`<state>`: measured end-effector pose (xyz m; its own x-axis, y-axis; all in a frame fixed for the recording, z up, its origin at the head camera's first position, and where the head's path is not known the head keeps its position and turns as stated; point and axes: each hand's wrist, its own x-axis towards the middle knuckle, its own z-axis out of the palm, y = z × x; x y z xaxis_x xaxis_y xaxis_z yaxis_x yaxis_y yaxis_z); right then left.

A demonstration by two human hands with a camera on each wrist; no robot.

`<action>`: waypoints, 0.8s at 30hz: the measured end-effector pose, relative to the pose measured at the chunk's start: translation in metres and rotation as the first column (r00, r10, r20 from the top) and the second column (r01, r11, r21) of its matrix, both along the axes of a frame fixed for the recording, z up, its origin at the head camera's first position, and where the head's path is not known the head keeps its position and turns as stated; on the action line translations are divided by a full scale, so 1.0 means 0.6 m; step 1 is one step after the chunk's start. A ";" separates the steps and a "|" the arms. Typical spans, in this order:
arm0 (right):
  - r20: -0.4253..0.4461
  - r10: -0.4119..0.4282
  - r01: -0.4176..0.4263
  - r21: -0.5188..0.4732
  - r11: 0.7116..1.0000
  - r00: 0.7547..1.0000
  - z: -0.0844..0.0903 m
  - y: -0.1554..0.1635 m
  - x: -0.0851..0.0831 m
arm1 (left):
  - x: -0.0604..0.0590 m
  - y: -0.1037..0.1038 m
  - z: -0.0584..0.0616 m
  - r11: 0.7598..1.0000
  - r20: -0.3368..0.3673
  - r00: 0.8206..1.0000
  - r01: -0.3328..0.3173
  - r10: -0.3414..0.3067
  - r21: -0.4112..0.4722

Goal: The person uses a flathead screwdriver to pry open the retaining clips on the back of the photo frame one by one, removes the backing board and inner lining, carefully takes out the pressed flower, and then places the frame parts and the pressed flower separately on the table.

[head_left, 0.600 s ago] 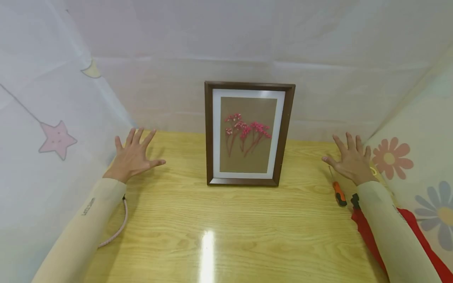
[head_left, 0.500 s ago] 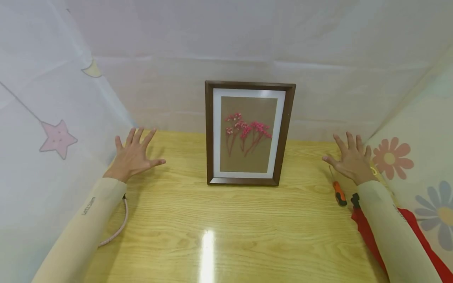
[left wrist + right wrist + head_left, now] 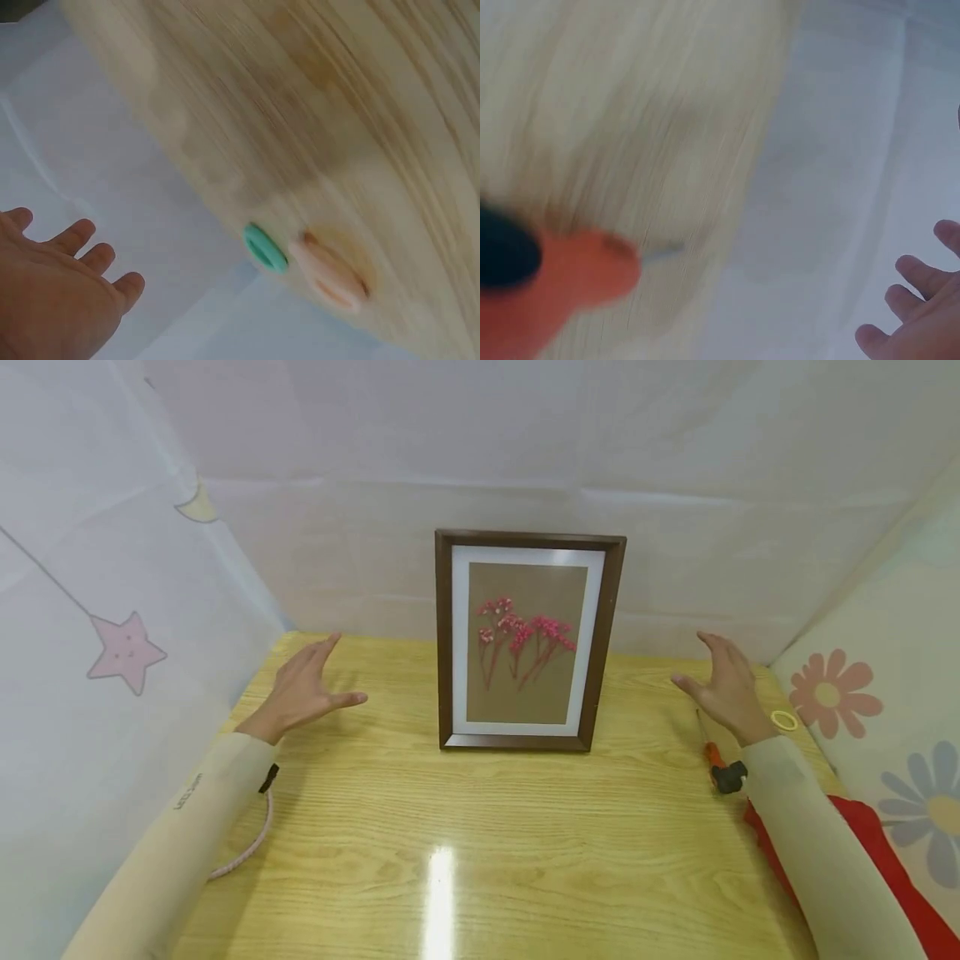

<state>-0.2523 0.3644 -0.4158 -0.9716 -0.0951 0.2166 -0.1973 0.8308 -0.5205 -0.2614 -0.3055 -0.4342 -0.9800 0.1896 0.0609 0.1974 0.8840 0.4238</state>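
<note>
My left hand hovers over the far left of the table, thumb apart from the relaxed fingers, holding nothing. On the far right my right hand is held much the same way, with nothing in its grasp. Between them a brown picture frame with pink flowers stands upright, apart from both hands. An orange and black screwdriver lies below the right hand; its blurred handle fills a corner of the right wrist view. A yellow ring lies beside the right wrist.
In the left wrist view a green ring and a pale pink looped thing lie near the table edge. A pink cord curves beside the left forearm. Red cloth lies under the right forearm. Printed sheets enclose the wooden table.
Both hands have turned and shifted slightly inward, their spread fingers coming closer together. The yellow ring shows more fully now. The picture frame has stayed in place.
</note>
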 end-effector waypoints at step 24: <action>0.119 0.256 -0.147 -0.564 0.812 0.959 0.045 -0.168 0.004 | 0.020 0.178 0.048 0.605 0.080 0.995 -0.028 -0.059 0.796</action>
<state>-0.2497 0.2636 -0.3889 -0.9704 -0.2125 0.1149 -0.1857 0.3516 -0.9176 -0.2495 -0.1985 -0.4051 -0.9863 0.1236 0.1093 0.1313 0.1866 0.9736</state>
